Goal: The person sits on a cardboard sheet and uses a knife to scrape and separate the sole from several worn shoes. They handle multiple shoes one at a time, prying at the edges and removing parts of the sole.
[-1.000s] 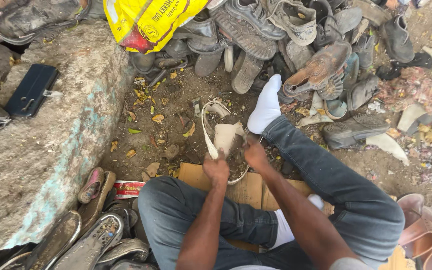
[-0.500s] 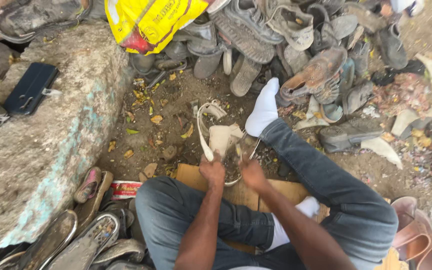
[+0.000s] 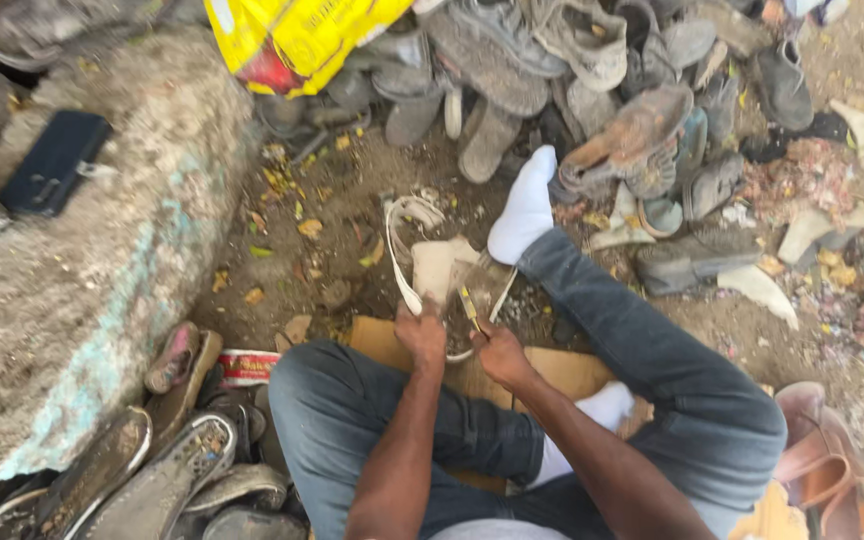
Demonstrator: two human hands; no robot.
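gripping shoe [image 3: 442, 275], seemingly, between hands [image 3: 462, 340].

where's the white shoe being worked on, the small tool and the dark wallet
white shoe [image 3: 434, 268], head view, on its pale tongue
small tool [image 3: 470, 306], head view, on its yellowish shaft
dark wallet [image 3: 54, 160], head view, on its flat face

shoe pile [image 3: 592, 70] behind sole [image 3: 442, 275] | stone block [image 3: 82, 300] left | cardboard [image 3: 552, 370] under legs

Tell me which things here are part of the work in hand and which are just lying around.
In hand:
left hand gripping the white shoe piece
right hand holding a small yellow-handled tool

Lying about:
pile of worn shoes
yellow bag
dark wallet on the stone slab
pink sandals
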